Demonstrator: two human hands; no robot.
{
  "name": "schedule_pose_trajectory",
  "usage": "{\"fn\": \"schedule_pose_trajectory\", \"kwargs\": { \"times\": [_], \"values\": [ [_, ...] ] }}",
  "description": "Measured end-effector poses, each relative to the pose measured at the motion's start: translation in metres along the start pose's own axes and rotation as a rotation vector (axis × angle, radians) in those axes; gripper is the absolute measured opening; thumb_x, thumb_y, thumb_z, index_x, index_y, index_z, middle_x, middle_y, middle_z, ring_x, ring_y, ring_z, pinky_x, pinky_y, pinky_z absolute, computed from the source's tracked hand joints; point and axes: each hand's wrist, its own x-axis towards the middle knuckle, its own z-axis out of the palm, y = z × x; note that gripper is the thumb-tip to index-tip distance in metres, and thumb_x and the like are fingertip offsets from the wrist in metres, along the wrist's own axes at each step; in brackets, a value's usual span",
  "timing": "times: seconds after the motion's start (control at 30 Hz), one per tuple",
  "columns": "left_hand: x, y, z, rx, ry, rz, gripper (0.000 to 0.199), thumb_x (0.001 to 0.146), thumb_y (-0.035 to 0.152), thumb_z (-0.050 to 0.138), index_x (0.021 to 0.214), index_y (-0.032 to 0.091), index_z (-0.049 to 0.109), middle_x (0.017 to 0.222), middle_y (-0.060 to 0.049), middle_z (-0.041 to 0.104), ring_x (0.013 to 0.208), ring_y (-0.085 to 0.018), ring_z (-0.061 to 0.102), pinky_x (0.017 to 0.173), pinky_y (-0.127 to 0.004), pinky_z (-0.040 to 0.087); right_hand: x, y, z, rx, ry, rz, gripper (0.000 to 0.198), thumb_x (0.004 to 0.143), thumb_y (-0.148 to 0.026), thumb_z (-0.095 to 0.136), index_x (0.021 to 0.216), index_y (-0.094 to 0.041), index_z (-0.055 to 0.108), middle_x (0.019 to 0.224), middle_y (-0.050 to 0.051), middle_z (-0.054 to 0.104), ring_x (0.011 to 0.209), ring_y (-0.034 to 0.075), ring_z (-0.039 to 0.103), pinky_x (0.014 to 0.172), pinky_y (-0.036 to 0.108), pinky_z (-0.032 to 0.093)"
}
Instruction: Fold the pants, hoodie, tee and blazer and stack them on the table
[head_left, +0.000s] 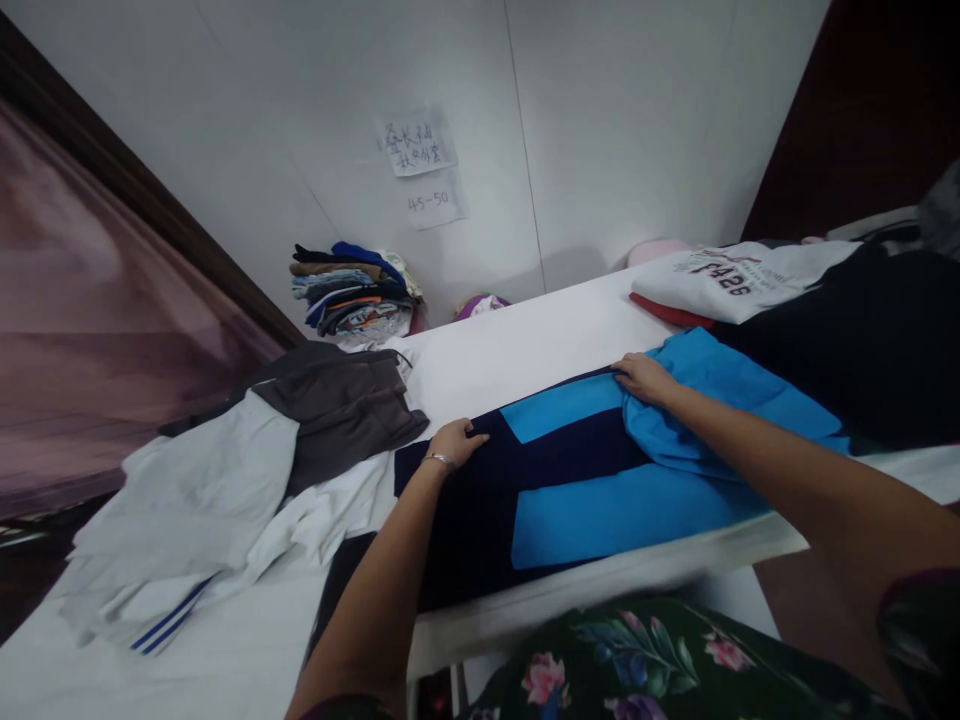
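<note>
A navy and bright-blue garment (570, 440) lies stretched across the white table in front of me, its blue part bunched toward the right. My left hand (456, 446), with a bracelet at the wrist, has its fingers closed on the navy cloth near the garment's far left edge. At the far edge to the right, my right hand (645, 380) pinches the cloth where navy meets blue. Parts of the garment's near left side are hidden behind my left forearm.
Grey and white clothes (202, 480) and dark trousers (345, 415) lie to the left. A folded stack (356, 290) stands by the wall. On the right are a white printed top (739, 280) and black clothing (862, 350). A pink curtain (97, 330) hangs at left.
</note>
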Motion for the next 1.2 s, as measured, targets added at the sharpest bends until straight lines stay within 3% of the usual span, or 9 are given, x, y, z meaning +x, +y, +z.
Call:
{"fn": "schedule_pose_trajectory", "kwargs": {
  "times": [0.1,0.2,0.37,0.5,0.67,0.8,0.97,1.07,1.2],
  "values": [
    [0.003,-0.016,-0.002,-0.097,-0.034,0.009,0.037,0.077,0.056,0.058,0.074,0.019,0.056,0.068,0.001,0.060,0.068,-0.015,0.055,0.059,-0.024,0.036,0.002,-0.002,-0.002,-0.008,-0.029,0.018,0.031,0.088,-0.027,0.042,0.102,-0.019,0.069,0.100,0.010,0.065,0.095,0.022,0.056,0.086,0.032,0.041],
    [0.008,-0.025,0.004,-0.068,-0.035,-0.115,0.037,0.076,0.056,0.059,0.076,0.019,0.057,0.075,-0.001,0.062,0.072,-0.016,0.057,0.059,-0.024,0.036,0.004,-0.005,0.000,-0.022,-0.039,0.052,0.032,0.087,-0.028,0.042,0.099,-0.019,0.071,0.100,0.011,0.066,0.094,0.024,0.057,0.083,0.035,0.042],
    [0.008,-0.022,0.014,-0.043,-0.042,-0.220,0.040,0.075,0.059,0.058,0.084,0.020,0.058,0.089,-0.004,0.067,0.082,-0.019,0.061,0.064,-0.026,0.039,0.008,-0.006,0.002,-0.025,-0.056,0.104,0.031,0.085,-0.029,0.046,0.101,-0.020,0.071,0.103,0.012,0.066,0.097,0.027,0.057,0.085,0.038,0.043],
    [-0.005,-0.017,0.005,-0.042,0.055,-0.237,0.039,0.076,0.055,0.061,0.095,0.021,0.060,0.096,-0.005,0.067,0.089,-0.021,0.061,0.070,-0.027,0.042,0.004,-0.012,-0.016,0.118,-0.005,0.088,0.034,0.083,-0.026,0.049,0.111,-0.016,0.067,0.113,0.012,0.064,0.106,0.027,0.056,0.094,0.039,0.041],
    [-0.046,0.001,-0.007,-0.074,0.361,0.011,0.023,0.083,0.036,0.058,0.097,0.019,0.064,0.095,-0.005,0.065,0.091,-0.018,0.059,0.080,-0.027,0.044,-0.050,-0.043,-0.057,0.600,0.149,-0.013,0.034,0.087,-0.034,0.049,0.107,-0.013,0.066,0.110,0.012,0.067,0.104,0.024,0.059,0.093,0.038,0.045],
    [-0.103,0.029,0.009,-0.219,0.181,0.228,0.024,0.085,0.042,0.057,0.086,0.020,0.067,0.083,-0.002,0.064,0.078,-0.015,0.059,0.074,-0.027,0.047,-0.130,-0.070,-0.073,0.822,-0.061,-0.093,0.033,0.087,-0.043,0.053,0.103,-0.018,0.068,0.097,0.008,0.071,0.093,0.023,0.064,0.085,0.037,0.051],
    [-0.157,0.051,0.039,-0.215,0.027,0.610,0.049,0.076,0.052,0.066,0.115,0.022,0.062,0.120,-0.010,0.060,0.107,-0.025,0.054,0.089,-0.040,0.045,-0.205,-0.073,-0.062,0.619,-0.137,-0.259,0.042,0.083,-0.045,0.061,0.122,-0.031,0.061,0.126,0.006,0.060,0.117,0.027,0.054,0.096,0.044,0.047],
    [-0.164,0.053,0.046,-0.089,0.023,0.616,0.043,0.082,0.047,0.062,0.118,0.023,0.062,0.126,-0.012,0.057,0.111,-0.027,0.052,0.090,-0.044,0.044,-0.223,-0.059,-0.051,0.424,-0.093,-0.314,0.048,0.084,-0.042,0.058,0.130,-0.032,0.054,0.136,0.006,0.052,0.127,0.029,0.045,0.102,0.051,0.042],
    [-0.161,0.052,0.048,-0.057,0.035,0.602,0.028,0.091,0.038,0.050,0.106,0.024,0.069,0.118,-0.009,0.063,0.105,-0.024,0.055,0.088,-0.042,0.046,-0.235,-0.033,-0.042,0.290,0.017,-0.295,0.041,0.087,-0.031,0.049,0.128,-0.029,0.057,0.132,0.009,0.055,0.123,0.028,0.049,0.098,0.052,0.044]
  ]
}}
